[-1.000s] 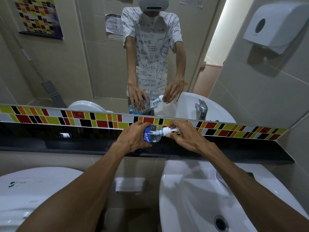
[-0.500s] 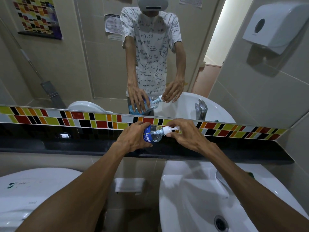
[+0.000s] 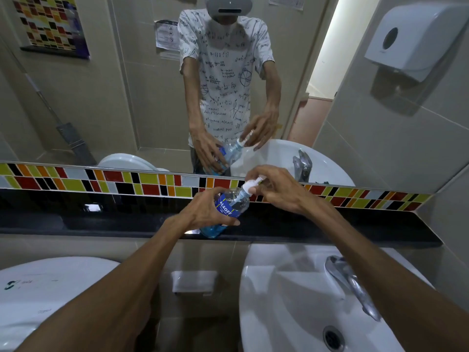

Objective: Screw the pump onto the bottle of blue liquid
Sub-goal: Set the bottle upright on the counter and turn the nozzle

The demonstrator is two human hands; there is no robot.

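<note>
A clear plastic bottle (image 3: 229, 208) with a blue label holds blue liquid at its bottom. It is tilted, its neck pointing up and to the right, over the black ledge (image 3: 101, 222). My left hand (image 3: 205, 212) grips its body from the left. The white pump (image 3: 250, 185) sits in the neck, and my right hand (image 3: 276, 189) has its fingers closed around the pump head from the right. The pump's tube runs down inside the bottle.
A white sink (image 3: 291, 301) with a chrome tap (image 3: 352, 283) lies below on the right, another white basin (image 3: 38, 288) on the left. A soap dish (image 3: 194, 282) hangs between them. A mirror and coloured tile strip (image 3: 76, 180) back the ledge. A paper dispenser (image 3: 411, 39) hangs upper right.
The bottle has tipped from nearly lying flat to a more upright slant, and its base now shows blue liquid below my left hand. My right hand stays on the pump.
</note>
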